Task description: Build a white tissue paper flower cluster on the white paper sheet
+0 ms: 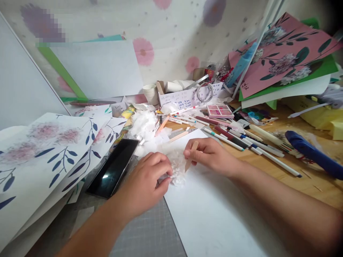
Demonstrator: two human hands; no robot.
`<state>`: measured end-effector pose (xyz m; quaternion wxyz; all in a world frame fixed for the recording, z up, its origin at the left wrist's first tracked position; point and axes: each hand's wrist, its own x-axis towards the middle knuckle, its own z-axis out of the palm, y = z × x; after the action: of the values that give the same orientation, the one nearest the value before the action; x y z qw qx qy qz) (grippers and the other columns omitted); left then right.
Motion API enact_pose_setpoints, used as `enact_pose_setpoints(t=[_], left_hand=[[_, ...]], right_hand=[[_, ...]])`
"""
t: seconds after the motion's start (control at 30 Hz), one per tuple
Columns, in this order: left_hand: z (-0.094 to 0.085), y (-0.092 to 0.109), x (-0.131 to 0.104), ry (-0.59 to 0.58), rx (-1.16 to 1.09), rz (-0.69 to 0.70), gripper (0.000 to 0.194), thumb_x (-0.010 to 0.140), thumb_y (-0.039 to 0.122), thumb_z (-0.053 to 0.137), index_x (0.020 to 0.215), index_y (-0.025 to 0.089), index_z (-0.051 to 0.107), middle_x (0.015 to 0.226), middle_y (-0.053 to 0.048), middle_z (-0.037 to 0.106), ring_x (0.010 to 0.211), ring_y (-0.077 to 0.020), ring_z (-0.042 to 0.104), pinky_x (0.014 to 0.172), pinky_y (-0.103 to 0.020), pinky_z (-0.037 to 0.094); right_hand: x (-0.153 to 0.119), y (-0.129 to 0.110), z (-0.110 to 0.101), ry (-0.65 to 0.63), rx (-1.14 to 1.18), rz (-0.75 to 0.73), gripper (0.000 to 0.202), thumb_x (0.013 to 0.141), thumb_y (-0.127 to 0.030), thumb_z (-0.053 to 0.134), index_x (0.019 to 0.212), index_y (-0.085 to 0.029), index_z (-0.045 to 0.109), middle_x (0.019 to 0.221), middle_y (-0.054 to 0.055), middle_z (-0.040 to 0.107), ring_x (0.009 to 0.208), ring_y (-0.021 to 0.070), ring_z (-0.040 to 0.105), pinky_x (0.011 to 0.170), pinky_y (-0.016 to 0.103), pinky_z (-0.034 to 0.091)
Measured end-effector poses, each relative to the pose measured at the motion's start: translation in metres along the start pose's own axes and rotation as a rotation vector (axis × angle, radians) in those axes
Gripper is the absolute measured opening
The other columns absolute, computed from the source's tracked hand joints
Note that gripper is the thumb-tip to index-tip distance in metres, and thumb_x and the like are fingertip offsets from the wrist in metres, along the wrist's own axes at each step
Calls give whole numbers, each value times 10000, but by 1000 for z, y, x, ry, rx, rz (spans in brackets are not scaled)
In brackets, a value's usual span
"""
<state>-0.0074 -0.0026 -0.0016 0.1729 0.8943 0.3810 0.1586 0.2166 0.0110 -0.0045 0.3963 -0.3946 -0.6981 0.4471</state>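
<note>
My right hand [205, 153] is closed around a flat wooden craft stick [195, 146], whose lower end points down at a white, ruffled, flower-like clump [178, 175]. The clump looks like thin crumpled paper or fibre; I cannot tell which. It rests on the upper left part of a white sheet of paper [214, 210]. From the left, my left hand [152, 175] has its fingers curled, thumb and fingertips pinching at the clump's edge. Beneath the sheet's left side lies a grey cutting mat [150, 232].
A black phone [114, 167] lies left of my left hand. Sheets with pink blossoms and dark leaves [56, 150] stand at the left. Behind are a heap of white fluff [143, 123], paper cups [150, 94] and a pink palette [219, 110]. Several pens [225, 139] and a blue-handled tool [313, 153] lie right.
</note>
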Motion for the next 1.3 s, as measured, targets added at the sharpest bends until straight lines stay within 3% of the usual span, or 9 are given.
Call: enact_pose_setpoints(t=[0.2,0.37,0.47,0.6,0.7,0.8,0.97,1.17,1.3], left_hand=[[2,4,0,-1,-16,34,274,822,142,584,1059,276,614,1134,-26,511,1071,-208,511,919,-387,438],[2,-4,0,18,52,37,126,849,149,535,834,225,635,1033,-28,553,982,-201,547,851,-381,462],[2,-4,-1,63,30,28,118,860,174,543,933,224,621,1096,-43,568,1006,-200,564,871,-376,477],[10,7,0,12,44,-14,475,825,310,663,1265,271,490,1426,-81,411,1277,-272,435,1043,-467,402],[19,10,6,27,100,-66,488,850,268,622,1309,263,458,1470,-92,378,1331,-288,384,1077,-506,367],[23,6,9,73,104,-113,385,865,206,574,1244,230,515,1398,-101,467,1291,-274,438,1077,-500,371],[12,4,6,107,2,-150,437,811,255,643,1230,227,521,1376,-98,489,1291,-264,443,1091,-474,363],[7,12,6,87,18,-170,355,752,157,616,1102,214,584,1343,-100,503,1271,-268,466,1073,-473,377],[11,14,7,66,55,-161,320,725,172,647,1038,222,601,1304,-79,527,1243,-263,490,1054,-439,406]], right_hand=[[0,0,5,-49,-3,-29,373,876,-407,566,587,-181,501,652,2,582,579,112,524,565,255,402],[1,-2,5,-35,19,-28,410,848,-471,600,575,-177,513,643,3,589,572,114,532,547,253,403],[4,-1,-1,139,144,-40,373,803,-434,653,565,-182,516,634,-7,581,540,105,523,529,250,410],[12,3,-10,473,366,-62,271,754,-341,674,571,-182,552,635,-16,572,497,89,500,496,246,401],[16,6,-11,529,401,-25,246,731,-336,671,574,-183,560,564,-28,546,484,95,489,493,248,383],[16,8,-10,495,342,-9,269,733,-367,655,568,-183,550,537,-30,531,487,102,482,503,255,369],[14,8,-12,420,297,2,271,777,-387,608,615,-180,542,604,-31,546,517,91,480,543,249,383],[9,3,-10,56,313,7,269,713,-358,670,563,-171,548,588,-9,580,493,105,519,515,250,410],[3,-3,-5,-135,251,-40,231,764,-312,627,599,-177,540,608,-20,568,570,108,536,587,246,439]])
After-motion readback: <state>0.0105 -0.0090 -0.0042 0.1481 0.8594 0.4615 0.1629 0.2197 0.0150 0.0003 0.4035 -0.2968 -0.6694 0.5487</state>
